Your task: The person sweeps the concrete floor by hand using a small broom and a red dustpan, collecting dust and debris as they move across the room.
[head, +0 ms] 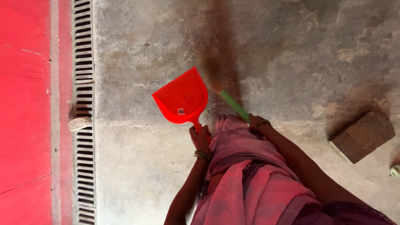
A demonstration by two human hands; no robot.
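The left hand [200,138] is closed around the short handle of a red plastic dustpan [182,98], with bangles on the wrist just below it. The dustpan sits low over the concrete floor [137,166], its handle pointing back toward the person and its wide mouth facing away, up and to the left in the view. A small pale label shows on the inside of the pan near the handle.

The right hand [255,122] is wrapped around the green handle of a broom [225,89], a bangle also on this wrist. The green handle runs up and to the left from the hand, and the brown bristles spread beyond it as a blurred streak just right of the dustpan. The bristle ends are too blurred to tell whether they touch the floor or the pan.

Between the two forearms hangs the person's pink draped garment [246,179], its folds filling the lower middle of the view.

The floor is grey, stained and patchy. To the right, well apart from the hands, a brown brick-like block [361,135] lies on the floor. To the left, a long slotted drain grate [83,125] runs from top to bottom, with a small pale stone [79,123] resting on it. Beyond the grate lies a red painted surface [25,104].
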